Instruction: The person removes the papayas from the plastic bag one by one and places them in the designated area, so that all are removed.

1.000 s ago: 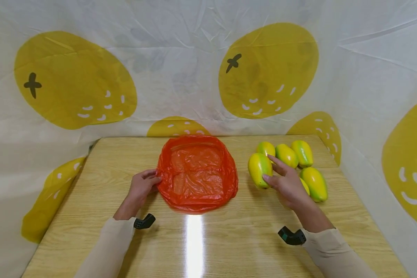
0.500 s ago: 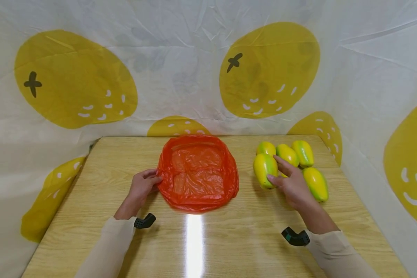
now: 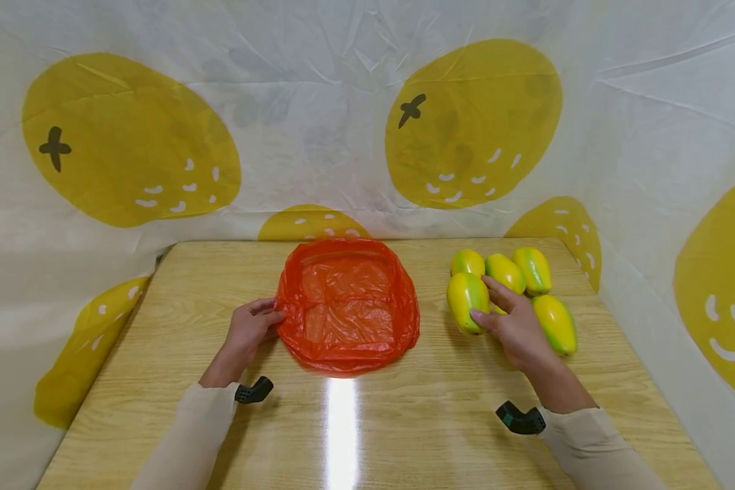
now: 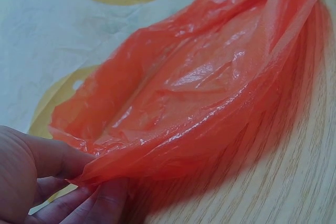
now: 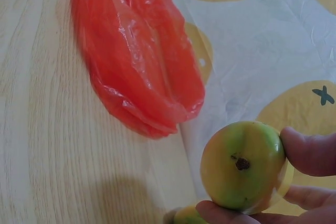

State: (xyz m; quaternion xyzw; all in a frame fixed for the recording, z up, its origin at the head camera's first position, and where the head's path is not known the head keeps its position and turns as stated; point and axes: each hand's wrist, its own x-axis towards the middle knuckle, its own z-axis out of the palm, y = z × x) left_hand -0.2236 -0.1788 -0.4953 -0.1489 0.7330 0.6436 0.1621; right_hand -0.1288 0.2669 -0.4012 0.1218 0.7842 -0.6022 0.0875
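A red plastic bag (image 3: 349, 306) sits on the table with its mouth spread wide. At its left rim is my left hand (image 3: 252, 333), pinching the thin film between thumb and fingers, as the left wrist view shows on the bag (image 4: 173, 156). To the right of the bag, my right hand (image 3: 517, 333) grips a yellow-green mango (image 3: 467, 303) by its side. The right wrist view shows the brown stem end of this mango (image 5: 241, 163) between thumb and fingers, raised over the table with a shadow below.
Several more mangoes lie behind and beside my right hand, among them a back mango (image 3: 533, 270) and a right mango (image 3: 555, 324). One is mostly hidden by the hand. A white curtain (image 3: 318, 156) with printed yellow fruit borders the wooden table (image 3: 429, 422).
My right hand has shifted slightly right with the mango in its grip, then stayed nearly still over the last half second. The left hand and the bag have not moved.
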